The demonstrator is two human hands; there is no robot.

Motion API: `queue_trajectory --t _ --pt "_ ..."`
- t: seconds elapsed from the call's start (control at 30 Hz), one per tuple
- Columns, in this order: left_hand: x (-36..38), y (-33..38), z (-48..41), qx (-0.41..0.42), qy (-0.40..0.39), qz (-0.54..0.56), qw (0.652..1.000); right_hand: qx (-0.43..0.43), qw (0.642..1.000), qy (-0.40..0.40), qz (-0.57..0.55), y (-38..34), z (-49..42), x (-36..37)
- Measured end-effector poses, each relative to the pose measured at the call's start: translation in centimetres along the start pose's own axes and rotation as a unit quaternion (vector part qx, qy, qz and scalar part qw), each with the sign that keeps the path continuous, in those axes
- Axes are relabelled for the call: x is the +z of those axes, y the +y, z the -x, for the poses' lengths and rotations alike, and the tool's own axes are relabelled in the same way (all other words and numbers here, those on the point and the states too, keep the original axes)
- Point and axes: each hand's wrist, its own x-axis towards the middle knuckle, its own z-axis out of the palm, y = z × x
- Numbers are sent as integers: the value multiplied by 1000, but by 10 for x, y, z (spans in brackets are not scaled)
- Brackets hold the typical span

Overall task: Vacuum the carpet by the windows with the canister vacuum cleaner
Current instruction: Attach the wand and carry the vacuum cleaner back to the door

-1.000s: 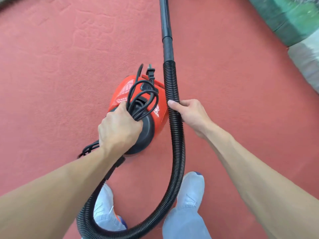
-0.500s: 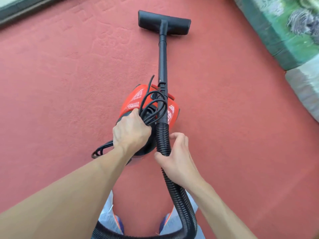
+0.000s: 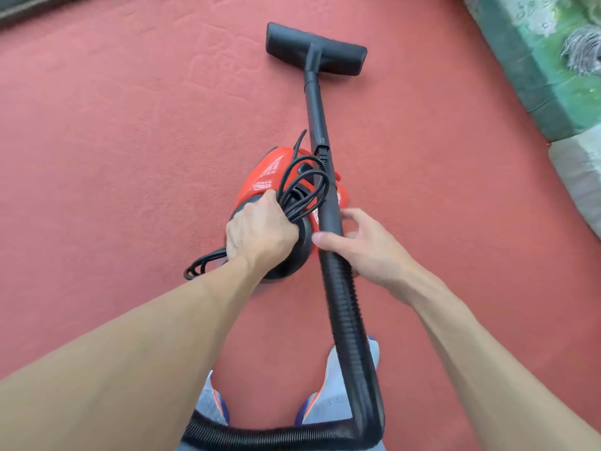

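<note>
Gripping vacuum (image 3: 265,177), left hand (image 3: 258,237)

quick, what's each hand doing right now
Left hand: closed on the coiled power cord atop the vacuum canister.
Right hand: loosely curled around the hose, fingers partly open.

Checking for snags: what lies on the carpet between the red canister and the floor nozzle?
Only bare red carpet in the head view; the black wand crosses above it from canister to nozzle.
</note>
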Motion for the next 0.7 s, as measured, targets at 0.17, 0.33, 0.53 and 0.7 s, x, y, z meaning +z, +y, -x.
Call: queue_trajectory --t 0.17,0.33,0.53,0.7 --pt "1 0 1 2 7 -2 1000 62 969 -157 -178 23 51 -12" --pt "1 -2 -1 -4 1 10 1000 61 969 -35 -238 4 29 15" --pt "-21 -8 0 -89 -115 154 977 115 958 -19 -261 -16 39 29" --pt "-55 -3 31 -203 -71 329 920 87 972 -1 -220 -40 84 43"
